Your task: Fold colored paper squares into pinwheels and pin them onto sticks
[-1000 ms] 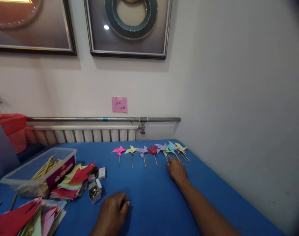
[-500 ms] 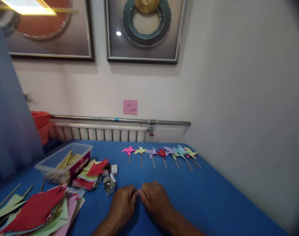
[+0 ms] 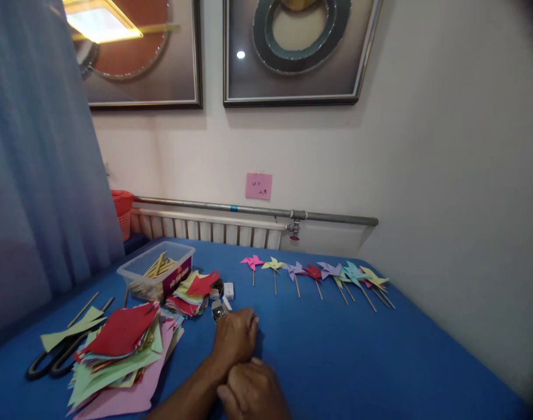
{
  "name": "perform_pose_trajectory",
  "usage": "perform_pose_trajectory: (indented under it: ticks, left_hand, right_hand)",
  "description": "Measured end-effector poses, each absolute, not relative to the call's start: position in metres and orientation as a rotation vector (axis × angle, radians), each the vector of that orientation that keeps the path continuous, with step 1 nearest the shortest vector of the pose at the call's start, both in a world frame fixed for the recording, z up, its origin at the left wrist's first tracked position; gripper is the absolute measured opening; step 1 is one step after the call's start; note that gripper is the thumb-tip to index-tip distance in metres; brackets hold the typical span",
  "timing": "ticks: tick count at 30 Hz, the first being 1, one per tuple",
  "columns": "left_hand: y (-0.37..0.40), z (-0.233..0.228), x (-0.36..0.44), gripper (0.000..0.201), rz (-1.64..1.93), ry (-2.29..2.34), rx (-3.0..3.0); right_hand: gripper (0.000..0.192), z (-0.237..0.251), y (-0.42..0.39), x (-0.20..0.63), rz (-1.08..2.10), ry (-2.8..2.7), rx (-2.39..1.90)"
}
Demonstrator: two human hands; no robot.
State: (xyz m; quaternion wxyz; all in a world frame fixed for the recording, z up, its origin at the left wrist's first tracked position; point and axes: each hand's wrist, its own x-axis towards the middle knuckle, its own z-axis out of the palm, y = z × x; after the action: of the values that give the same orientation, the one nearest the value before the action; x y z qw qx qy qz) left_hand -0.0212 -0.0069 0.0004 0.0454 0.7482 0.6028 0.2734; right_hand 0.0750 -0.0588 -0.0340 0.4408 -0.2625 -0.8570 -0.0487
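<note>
My left hand [image 3: 234, 335] lies on the blue table [image 3: 336, 361] with its fingers curled, right beside a small open box of metal pins [image 3: 218, 310]. Its fingertips are hidden, so whether they pinch anything is unclear. Just behind its wrist, nearer to me, my right hand [image 3: 253, 394] is closed in a fist and holds nothing I can see. A row of paper pinwheels on sticks [image 3: 319, 273] lies along the far side of the table, well away from both hands.
Left of my hands are a fanned stack of coloured paper squares [image 3: 117, 350], black scissors [image 3: 58, 359], a second paper pile [image 3: 191, 291], a clear tub of sticks [image 3: 159, 269] and a small white box [image 3: 228, 290]. A curtain [image 3: 34, 175] hangs left; a radiator [image 3: 205, 228] runs behind.
My right hand pulled back from the pinwheel row to a fist close to me. My left hand moved forward to the pin box. The view turned left, revealing curtain and scissors.
</note>
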Motion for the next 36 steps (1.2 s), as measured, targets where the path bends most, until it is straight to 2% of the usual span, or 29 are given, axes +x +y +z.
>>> perform_pose_trajectory:
  ticks: [5,9,11,13,17,20,25,36]
  left_hand:
    - [-0.007,0.012,-0.035,0.028,0.945,1.987,2.268]
    - [-0.003,0.027,-0.065,0.025,1.127,2.414,2.123]
    - [0.001,0.031,-0.082,0.02,1.092,2.618,2.063]
    - [0.005,0.029,-0.094,0.025,0.978,2.711,2.061]
    - [0.01,0.022,-0.102,0.024,0.857,2.692,2.121]
    - [0.009,0.02,-0.094,0.029,1.029,2.626,2.216]
    - [0.01,0.012,-0.075,0.023,1.267,2.392,2.404]
    - [0.01,0.016,-0.092,0.026,0.82,2.543,2.319]
  right_hand:
    - [0.045,-0.027,-0.062,0.082,0.094,-2.165,-0.778]
    - [0.039,-0.021,-0.062,0.087,0.31,-2.161,-0.907]
    - [0.04,-0.017,-0.06,0.091,0.442,-2.111,-0.975]
    - [0.043,-0.013,-0.057,0.095,0.553,-2.018,-1.046]
    - [0.047,-0.008,-0.049,0.098,0.731,-1.827,-1.106]
    - [0.051,-0.008,-0.04,0.098,0.924,-1.619,-1.116]
    - [0.057,-0.011,-0.021,0.102,1.231,-1.259,-1.076]
    - [0.052,-0.015,-0.02,0.105,1.302,-1.179,-1.065]
